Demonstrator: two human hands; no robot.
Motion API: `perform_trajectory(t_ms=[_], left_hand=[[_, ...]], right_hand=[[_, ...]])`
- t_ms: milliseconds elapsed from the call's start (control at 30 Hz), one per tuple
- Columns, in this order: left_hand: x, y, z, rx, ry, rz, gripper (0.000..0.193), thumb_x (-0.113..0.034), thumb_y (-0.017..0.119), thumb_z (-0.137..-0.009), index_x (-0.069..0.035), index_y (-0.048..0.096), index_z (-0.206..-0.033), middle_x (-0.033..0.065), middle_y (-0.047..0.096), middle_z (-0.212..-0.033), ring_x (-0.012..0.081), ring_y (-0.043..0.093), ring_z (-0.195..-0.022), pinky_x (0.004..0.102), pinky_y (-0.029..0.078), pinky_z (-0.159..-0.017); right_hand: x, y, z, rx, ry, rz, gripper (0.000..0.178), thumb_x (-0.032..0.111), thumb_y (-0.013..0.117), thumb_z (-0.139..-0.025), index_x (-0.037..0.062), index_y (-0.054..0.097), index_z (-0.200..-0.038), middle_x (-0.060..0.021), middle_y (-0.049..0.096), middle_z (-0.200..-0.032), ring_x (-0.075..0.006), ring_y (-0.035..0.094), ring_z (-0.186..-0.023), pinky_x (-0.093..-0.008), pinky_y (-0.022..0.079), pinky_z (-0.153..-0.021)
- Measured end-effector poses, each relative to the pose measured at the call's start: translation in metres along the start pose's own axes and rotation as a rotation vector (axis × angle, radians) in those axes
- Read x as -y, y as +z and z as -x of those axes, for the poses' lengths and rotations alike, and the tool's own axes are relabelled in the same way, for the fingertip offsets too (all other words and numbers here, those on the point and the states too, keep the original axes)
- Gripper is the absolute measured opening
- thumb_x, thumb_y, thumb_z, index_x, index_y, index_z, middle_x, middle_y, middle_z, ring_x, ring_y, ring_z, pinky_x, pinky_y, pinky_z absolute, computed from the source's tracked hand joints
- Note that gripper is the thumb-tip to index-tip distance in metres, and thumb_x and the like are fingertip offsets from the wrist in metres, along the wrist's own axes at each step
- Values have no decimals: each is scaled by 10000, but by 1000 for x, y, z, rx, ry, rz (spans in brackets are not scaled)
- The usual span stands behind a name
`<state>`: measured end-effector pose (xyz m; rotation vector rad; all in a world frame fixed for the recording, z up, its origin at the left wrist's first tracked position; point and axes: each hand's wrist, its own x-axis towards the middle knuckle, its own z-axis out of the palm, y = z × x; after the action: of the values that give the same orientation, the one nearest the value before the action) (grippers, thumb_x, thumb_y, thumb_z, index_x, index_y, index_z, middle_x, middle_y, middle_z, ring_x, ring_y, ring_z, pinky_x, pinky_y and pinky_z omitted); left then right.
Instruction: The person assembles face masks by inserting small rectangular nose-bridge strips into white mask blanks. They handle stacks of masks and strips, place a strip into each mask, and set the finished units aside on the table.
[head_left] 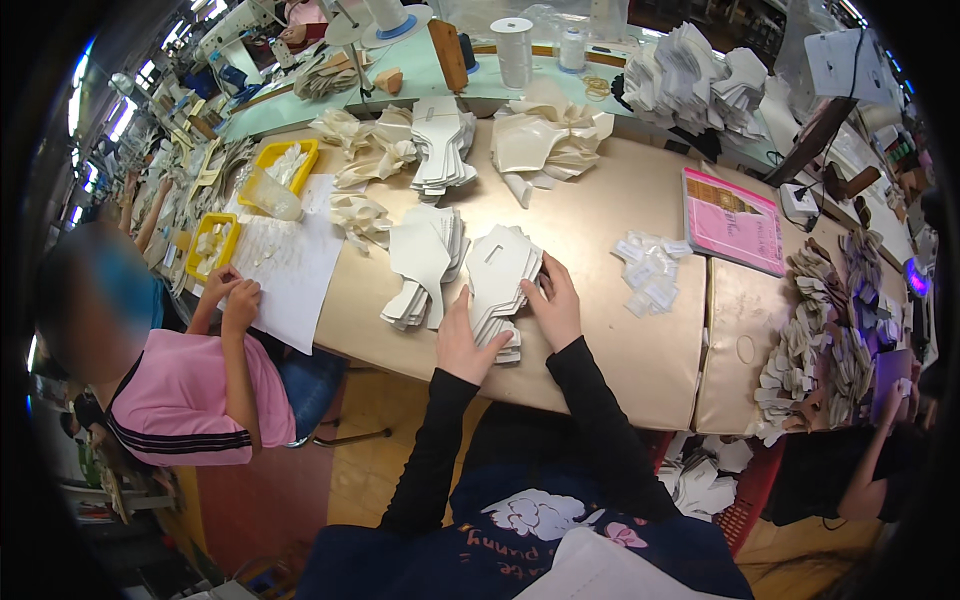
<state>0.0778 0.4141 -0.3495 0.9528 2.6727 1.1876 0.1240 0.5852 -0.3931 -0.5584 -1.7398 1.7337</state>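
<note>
A stack of flat white cut pieces, perhaps shoe uppers, lies fanned on the tan table in front of me. My left hand is pressed along its left edge, thumb toward the lower end. Against the right edge, my right hand curls its fingers round the pieces, so the stack is held between both hands. Just left of it sits a second stack of white pieces, untouched. Farther back stands another white stack, beside a bundle of cream pieces.
At left a co-worker in a pink shirt works by yellow trays on white paper. To the right lie small clear packets, a pink notebook and heaps of grey pieces. Thread spools stand at the back.
</note>
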Motion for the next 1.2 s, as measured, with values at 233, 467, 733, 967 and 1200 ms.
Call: perform_trajectory(t_ms=[233,467,733,967,1200], left_hand=[[-23,33,3,-93,-54,-438,860,-318,788,-691,-172,413,-1451,210,514,-1241,389,503,-1171,483,402,-970],[-7,43,-12,-132,95,-259,739,-176,735,-646,-178,487,-1342,247,491,-1293,426,542,-1088,492,401,-955],[11,38,-71,-13,358,-312,623,-28,663,-654,-229,555,-1233,153,556,-1271,356,573,-1103,457,417,-962],[-3,26,-69,112,260,-451,726,-169,746,-728,-302,484,-1391,230,327,-1537,415,232,-1470,649,153,-1169],[-2,17,-61,186,244,-445,1059,-348,833,-726,-269,211,-1579,211,299,-1560,351,272,-1462,602,205,-1176]], right_hand=[[-8,-4,-5,-9,124,-224,512,57,637,-945,-75,462,-1408,-175,597,-1310,-208,583,-1218,-308,474,-1036],[-13,-10,-2,-39,177,-334,546,47,626,-949,-102,421,-1433,-181,602,-1316,-207,595,-1199,-302,478,-1005],[-9,-33,53,-115,125,-342,508,41,609,-973,-78,425,-1431,-156,605,-1293,-193,599,-1190,-290,471,-1022],[6,-73,116,10,199,-280,331,39,605,-978,-66,560,-1288,-141,667,-1188,-174,633,-1122,-281,493,-990],[14,-75,115,66,223,-300,289,44,580,-988,-61,579,-1257,-128,667,-1174,-187,636,-1127,-293,484,-1000]])
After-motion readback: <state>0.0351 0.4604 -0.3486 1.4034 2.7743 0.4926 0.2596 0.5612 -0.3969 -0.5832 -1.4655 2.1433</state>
